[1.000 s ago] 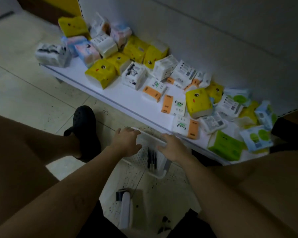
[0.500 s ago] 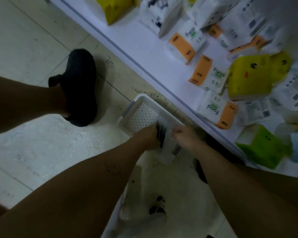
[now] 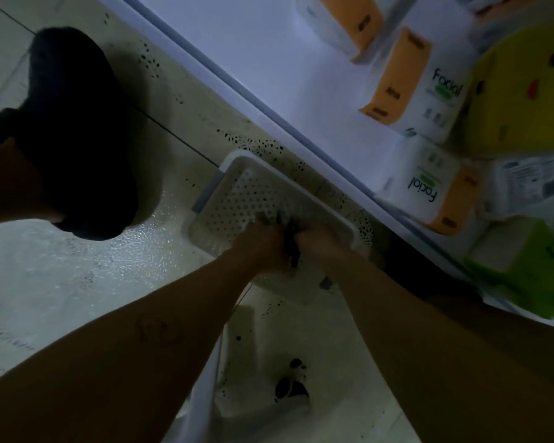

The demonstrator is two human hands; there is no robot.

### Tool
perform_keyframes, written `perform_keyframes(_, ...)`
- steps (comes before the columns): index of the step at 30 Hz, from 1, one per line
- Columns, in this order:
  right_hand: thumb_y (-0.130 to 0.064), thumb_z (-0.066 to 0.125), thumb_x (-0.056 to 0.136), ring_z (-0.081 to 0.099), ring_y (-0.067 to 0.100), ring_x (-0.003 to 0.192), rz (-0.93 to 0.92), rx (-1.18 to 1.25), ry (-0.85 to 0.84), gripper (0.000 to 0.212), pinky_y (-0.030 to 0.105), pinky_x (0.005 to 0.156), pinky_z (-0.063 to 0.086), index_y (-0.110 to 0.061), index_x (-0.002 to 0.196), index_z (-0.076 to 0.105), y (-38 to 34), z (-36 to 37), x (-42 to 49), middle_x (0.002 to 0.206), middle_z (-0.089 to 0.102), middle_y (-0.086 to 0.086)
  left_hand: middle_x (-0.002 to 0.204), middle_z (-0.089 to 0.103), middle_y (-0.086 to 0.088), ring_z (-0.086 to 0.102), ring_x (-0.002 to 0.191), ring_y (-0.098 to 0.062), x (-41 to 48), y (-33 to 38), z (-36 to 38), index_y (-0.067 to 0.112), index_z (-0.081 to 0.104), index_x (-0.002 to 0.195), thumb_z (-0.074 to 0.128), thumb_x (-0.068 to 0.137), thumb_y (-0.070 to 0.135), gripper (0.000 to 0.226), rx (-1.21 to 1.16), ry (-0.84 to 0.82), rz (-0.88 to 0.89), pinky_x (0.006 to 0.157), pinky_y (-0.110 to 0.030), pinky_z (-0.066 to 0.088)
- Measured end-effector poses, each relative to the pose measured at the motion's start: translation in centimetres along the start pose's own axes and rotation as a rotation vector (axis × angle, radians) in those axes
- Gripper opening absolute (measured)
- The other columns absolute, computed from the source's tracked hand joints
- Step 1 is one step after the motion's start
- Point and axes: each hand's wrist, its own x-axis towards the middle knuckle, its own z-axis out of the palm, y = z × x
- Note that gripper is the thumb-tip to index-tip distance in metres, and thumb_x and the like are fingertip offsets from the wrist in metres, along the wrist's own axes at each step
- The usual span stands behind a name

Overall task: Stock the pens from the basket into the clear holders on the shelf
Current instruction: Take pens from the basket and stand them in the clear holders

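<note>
Left hand [image 3: 263,239], right hand [image 3: 319,243] clutch pens [image 3: 290,243] inside basket [image 3: 234,199]; basket beside shelf edge [image 3: 237,87].

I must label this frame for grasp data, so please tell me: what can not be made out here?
Head view, the only one:
- Pens: count and type; dark, blurred, mostly covered by the left hand and right hand.
- Finger grip of both hands: hidden by their backs.
- Basket: near end covered by the forearms.
- Clear holders: not in frame.
- Small print on the tissue packs: blurred.
</note>
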Motion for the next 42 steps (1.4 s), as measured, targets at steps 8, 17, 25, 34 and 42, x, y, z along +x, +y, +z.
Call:
perform_keyframes(8, -0.010, 0.050, 0.095, 0.046, 0.015, 0.065, 0.082, 0.088, 0.040, 0.022, 0.023, 0.053, 0.038, -0.014, 0.073, 0.047, 0.0, 1.6, 2.1, 0.077, 0.048, 0.006, 0.139, 0.040, -0.020, 0.041, 0.126, -0.038, -0.4, -0.8, 0.4, 0.005, 0.052, 0.129, 0.055, 0.090, 0.019, 0.041, -0.146, 0.319, -0.076, 0.104, -0.044, 0.037)
perform_keyframes(17, -0.011, 0.057, 0.089, 0.060, 0.033, 0.101, 0.039, 0.354, 0.055, 0.038, 0.048, 0.091, 0.053, -0.005, 0.126, 0.056, 1.2, 3.6, 3.1, 0.121, 0.057, 0.015, 0.094, 0.064, -0.024, 0.055, 0.100, -0.037, 0.2, -1.3, -0.3, -0.005, 0.065, 0.092, 0.050, 0.092, 0.018, 0.027, -0.208, 0.217, 0.023, 0.094, -0.038, 0.042)
perform_keyframes(25, -0.017, 0.042, 0.098, 0.054, 0.033, 0.098, 0.200, 0.264, 0.054, 0.038, 0.029, 0.067, 0.040, 0.002, 0.129, 0.049, 0.1, 4.1, 4.0, 0.129, 0.046, 0.025, 0.154, 0.008, -0.020, 0.014, 0.141, -0.036, 0.7, 0.3, 0.6, 0.005, 0.017, 0.149, 0.064, 0.085, 0.030, 0.084, -0.153, 0.204, -0.148, 0.116, -0.045, 0.020)
perform_keyframes(34, -0.023, 0.054, 0.090, 0.052, 0.030, 0.117, 0.094, 0.266, 0.104, 0.038, 0.036, 0.095, 0.044, -0.002, 0.122, 0.055, 1.3, 4.4, 4.6, 0.133, 0.052, 0.020, 0.104, 0.069, -0.005, 0.063, 0.094, -0.019, -0.2, -1.3, -1.1, 0.011, 0.072, 0.098, 0.063, 0.090, 0.013, 0.013, -0.422, 0.389, 0.038, 0.084, -0.027, 0.047)
perform_keyframes(42, -0.027, 0.060, 0.085, 0.053, 0.036, 0.119, 0.151, 0.356, 0.133, 0.050, 0.048, 0.101, 0.046, -0.002, 0.128, 0.053, 2.1, 4.6, 4.7, 0.130, 0.053, 0.019, 0.100, 0.061, -0.005, 0.060, 0.088, -0.020, -1.2, -1.2, -2.7, 0.016, 0.049, 0.116, 0.061, 0.087, 0.001, 0.035, -0.649, 0.350, 0.017, 0.070, -0.028, 0.049)
